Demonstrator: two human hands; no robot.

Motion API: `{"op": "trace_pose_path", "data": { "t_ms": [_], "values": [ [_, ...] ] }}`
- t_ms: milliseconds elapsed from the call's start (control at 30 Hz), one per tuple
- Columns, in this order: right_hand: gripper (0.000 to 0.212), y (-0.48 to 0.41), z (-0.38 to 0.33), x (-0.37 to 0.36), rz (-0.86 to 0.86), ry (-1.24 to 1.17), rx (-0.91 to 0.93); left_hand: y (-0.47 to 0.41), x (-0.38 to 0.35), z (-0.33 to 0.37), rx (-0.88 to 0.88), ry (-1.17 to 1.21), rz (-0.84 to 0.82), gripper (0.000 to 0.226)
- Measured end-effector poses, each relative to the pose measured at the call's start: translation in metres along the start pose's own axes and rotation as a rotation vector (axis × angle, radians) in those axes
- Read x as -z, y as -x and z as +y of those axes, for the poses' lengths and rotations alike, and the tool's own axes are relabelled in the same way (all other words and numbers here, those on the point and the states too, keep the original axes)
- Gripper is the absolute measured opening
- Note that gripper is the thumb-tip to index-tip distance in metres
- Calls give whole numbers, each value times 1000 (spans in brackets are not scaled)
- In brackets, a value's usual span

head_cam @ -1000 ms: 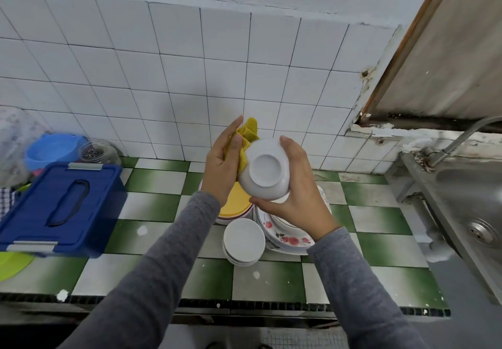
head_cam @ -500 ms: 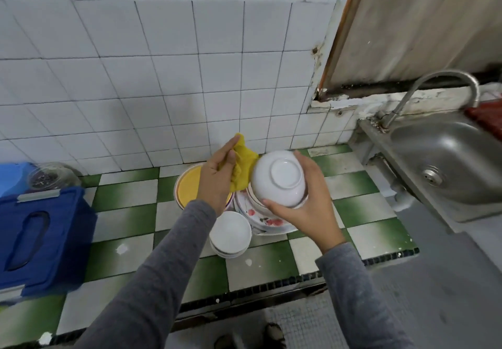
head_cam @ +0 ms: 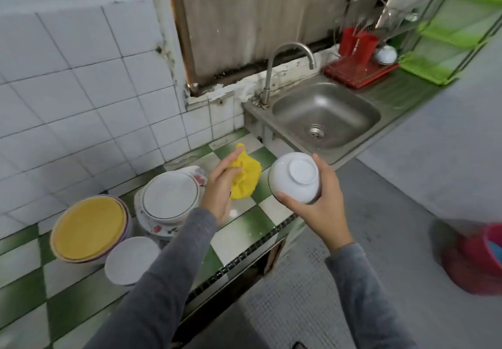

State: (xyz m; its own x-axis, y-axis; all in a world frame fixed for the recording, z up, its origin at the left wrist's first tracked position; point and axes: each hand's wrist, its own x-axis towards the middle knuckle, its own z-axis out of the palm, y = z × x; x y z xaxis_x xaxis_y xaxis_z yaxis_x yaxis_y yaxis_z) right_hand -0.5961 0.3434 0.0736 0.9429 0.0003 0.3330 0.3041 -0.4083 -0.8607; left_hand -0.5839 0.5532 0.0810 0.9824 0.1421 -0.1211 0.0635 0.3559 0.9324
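Overhead, the white bowl point(head_cam: 294, 178) is inverted, foot ring facing the camera, glossy and plain, beyond the counter edge point(head_cam: 260, 242). Right hand point(head_cam: 317, 202) curls round it; left hand point(head_cam: 221, 189) clutches a bunched yellow cloth point(head_cam: 244, 179).

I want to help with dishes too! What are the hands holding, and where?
The right hand grips an upside-down white bowl by its sides; the left hand pinches a bunched yellow cloth.
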Motion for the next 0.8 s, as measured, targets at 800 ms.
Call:
{"op": "trace_pose_path", "data": {
  "t_ms": [800],
  "values": [
    [100,-84,199,350,431,168,-202,-119,-424,-162,-6,-146,-448,51]
  ]
}}
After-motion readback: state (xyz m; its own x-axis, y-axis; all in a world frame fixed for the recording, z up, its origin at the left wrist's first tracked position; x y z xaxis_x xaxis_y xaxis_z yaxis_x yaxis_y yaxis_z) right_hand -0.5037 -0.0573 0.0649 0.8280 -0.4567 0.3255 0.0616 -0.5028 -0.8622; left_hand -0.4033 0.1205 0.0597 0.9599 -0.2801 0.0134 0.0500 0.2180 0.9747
